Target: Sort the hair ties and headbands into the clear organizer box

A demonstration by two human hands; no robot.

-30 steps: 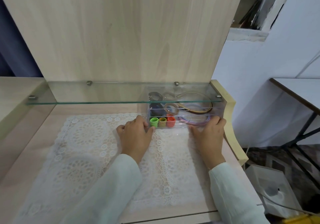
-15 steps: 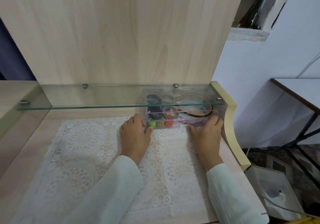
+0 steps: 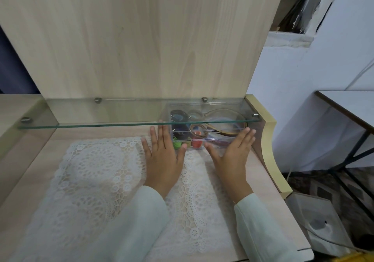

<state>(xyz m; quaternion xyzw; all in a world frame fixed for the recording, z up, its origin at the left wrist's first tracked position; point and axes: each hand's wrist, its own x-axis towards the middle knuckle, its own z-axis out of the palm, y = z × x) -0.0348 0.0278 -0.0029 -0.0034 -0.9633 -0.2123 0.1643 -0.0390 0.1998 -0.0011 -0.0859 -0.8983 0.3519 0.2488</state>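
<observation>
Now, center right of frame, my left hand (image 3: 162, 160) and right hand (image 3: 232, 160) flanking the box (image 3: 219, 142) of ties (image 3: 196, 144), fingers (image 3: 154, 138) straight, released, holding nothing, glass shelf (image 3: 101, 113) above.

Pale wooden desktop (image 3: 91, 130) spread with a white lace cloth (image 3: 97, 180), bearing a clear organizer box (image 3: 214, 140) at the back right, partly beneath a glass shelf (image 3: 111, 112) mounted just above.
</observation>
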